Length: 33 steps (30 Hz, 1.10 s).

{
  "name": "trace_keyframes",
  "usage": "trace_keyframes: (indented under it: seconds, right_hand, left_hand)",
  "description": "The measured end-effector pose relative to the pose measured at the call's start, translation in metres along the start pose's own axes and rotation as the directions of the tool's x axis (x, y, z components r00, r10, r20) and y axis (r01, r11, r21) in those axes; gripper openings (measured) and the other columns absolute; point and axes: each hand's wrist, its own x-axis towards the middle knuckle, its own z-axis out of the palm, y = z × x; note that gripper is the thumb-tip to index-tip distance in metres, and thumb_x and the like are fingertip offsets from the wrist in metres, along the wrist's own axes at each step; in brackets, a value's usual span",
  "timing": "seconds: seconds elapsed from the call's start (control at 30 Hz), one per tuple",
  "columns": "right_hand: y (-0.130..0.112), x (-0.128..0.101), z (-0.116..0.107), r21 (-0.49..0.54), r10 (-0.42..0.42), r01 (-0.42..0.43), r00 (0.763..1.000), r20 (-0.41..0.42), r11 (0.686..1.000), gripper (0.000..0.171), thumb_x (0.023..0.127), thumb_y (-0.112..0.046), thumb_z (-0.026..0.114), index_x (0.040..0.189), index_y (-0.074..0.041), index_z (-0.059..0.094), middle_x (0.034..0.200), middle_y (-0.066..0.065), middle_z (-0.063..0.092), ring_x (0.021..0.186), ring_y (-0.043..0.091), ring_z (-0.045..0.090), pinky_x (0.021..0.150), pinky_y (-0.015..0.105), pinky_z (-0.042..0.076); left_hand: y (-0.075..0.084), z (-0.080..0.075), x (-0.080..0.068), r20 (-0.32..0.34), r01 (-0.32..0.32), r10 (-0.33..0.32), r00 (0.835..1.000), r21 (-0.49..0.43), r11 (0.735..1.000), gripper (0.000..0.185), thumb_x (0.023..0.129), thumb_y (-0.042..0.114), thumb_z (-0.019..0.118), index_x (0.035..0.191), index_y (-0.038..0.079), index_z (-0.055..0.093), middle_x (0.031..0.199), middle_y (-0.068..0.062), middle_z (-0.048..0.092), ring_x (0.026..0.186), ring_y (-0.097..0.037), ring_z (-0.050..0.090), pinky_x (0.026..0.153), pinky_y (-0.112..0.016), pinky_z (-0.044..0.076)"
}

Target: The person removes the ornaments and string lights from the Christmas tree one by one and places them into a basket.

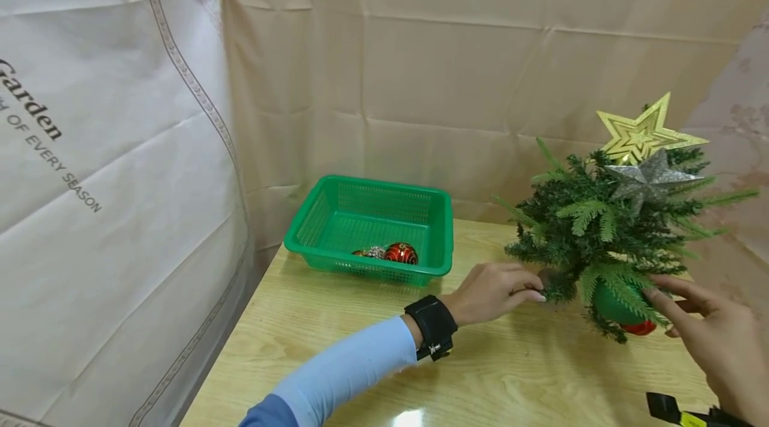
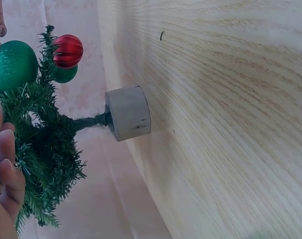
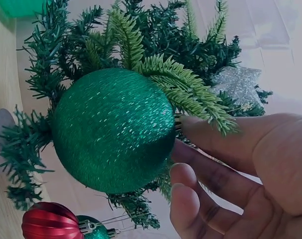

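A small artificial Christmas tree point(image 1: 577, 233) stands on the right of the table, with a gold star point(image 1: 639, 137) and a silver star point(image 1: 647, 180) near its top. My right hand point(image 1: 715, 327) pinches a large glittery green bauble point(image 3: 113, 130) at its cap, among the lower branches. Below that bauble hangs a ribbed red bauble point(image 3: 50, 221) beside a smaller green bauble point(image 2: 66, 73). At the tree's left side, my left hand point(image 1: 495, 292) has thumb and fingers together on a low branch tip point(image 1: 561, 288). The grey base point(image 2: 128, 113) shows in the left wrist view.
A green plastic basket point(image 1: 368, 188) stands at the back left of the table point(image 1: 480, 373). Inside it lie a patterned red bauble point(image 1: 401, 253) and a small silvery ornament point(image 1: 375, 251). Cloth sheets point(image 1: 438, 80) hang behind and at the left.
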Motion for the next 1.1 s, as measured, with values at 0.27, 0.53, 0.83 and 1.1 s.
trace_keyframes:
  seconds: [0.27,0.53,0.83,1.1]
  right_hand:
    - [0.000,0.005,0.005,-0.049,-0.006,0.006,1.000,-0.009,0.999,0.050,0.099,-0.031,0.053,0.136,0.002,0.051,0.109,0.030,0.056,0.055,0.018,0.051,0.056,0.040,0.044]
    - [0.004,0.008,0.006,-0.011,0.013,-0.014,0.999,-0.047,1.000,0.050,0.099,-0.035,0.053,0.136,0.000,0.052,0.131,0.029,0.044,0.067,0.006,0.043,0.055,0.037,0.044]
    - [-0.004,0.011,0.003,0.097,0.007,0.008,0.987,-0.158,0.995,0.042,0.097,-0.033,0.056,0.132,-0.010,0.059,0.108,-0.010,0.048,0.069,0.007,0.043,0.048,0.028,0.036]
    - [-0.011,0.016,0.003,0.194,0.092,-0.050,0.973,-0.213,0.980,0.044,0.099,-0.029,0.053,0.136,-0.005,0.053,0.093,-0.029,0.040,0.075,-0.001,0.038,0.059,0.020,0.037]
  left_hand:
    - [0.000,0.000,-0.006,-0.008,-0.006,0.006,1.000,0.023,1.000,0.017,0.096,0.027,0.059,0.109,0.022,0.070,0.099,0.012,0.065,0.078,0.011,0.051,0.064,-0.004,0.036]
    - [-0.003,0.003,-0.008,0.004,-0.005,0.005,1.000,0.017,1.000,0.018,0.097,0.028,0.057,0.109,0.022,0.069,0.101,0.012,0.066,0.076,0.012,0.051,0.063,-0.003,0.035]
    - [-0.004,0.004,-0.007,0.001,-0.004,0.004,1.000,0.031,1.000,0.017,0.096,0.027,0.059,0.109,0.023,0.069,0.101,0.012,0.066,0.076,0.012,0.052,0.063,-0.004,0.035]
    - [-0.004,0.004,-0.009,0.008,-0.001,0.001,1.000,0.035,0.999,0.018,0.097,0.028,0.058,0.109,0.022,0.070,0.101,0.012,0.066,0.074,0.013,0.051,0.062,-0.003,0.035]
